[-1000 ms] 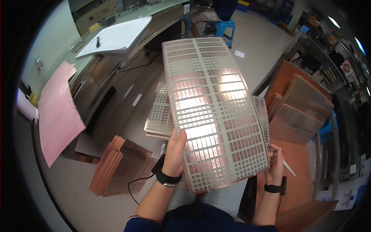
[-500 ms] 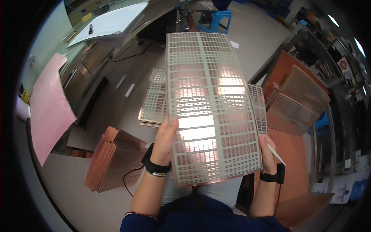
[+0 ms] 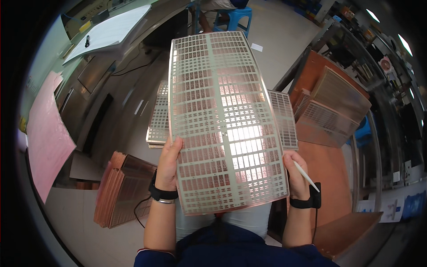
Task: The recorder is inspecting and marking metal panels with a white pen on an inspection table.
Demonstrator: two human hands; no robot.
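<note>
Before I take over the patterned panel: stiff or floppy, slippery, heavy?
Probably fairly stiff: the panel extends well past the left hand and right hand without folding over. Possibly slippery, given its glossy reflections. Likely light for its size, as its edge looks thin.

The upper body is fitted with a navy short-sleeved shirt [image 3: 213,250]. The left sleeve's hem carries a thin white-and-red trim [image 3: 153,250]. The left hand [image 3: 167,167] and right hand [image 3: 295,180] are bare. Left wrist: black strap [image 3: 163,193], silver-coloured bracelet [image 3: 166,201] directly below, black cable [image 3: 135,212] looping outward. Right wrist: black wristband [image 3: 301,203], rectangular black module [image 3: 315,196] on the outer side, thin black lead [image 3: 316,227] running downward. Lower body: pale trousers [image 3: 244,221].
</note>
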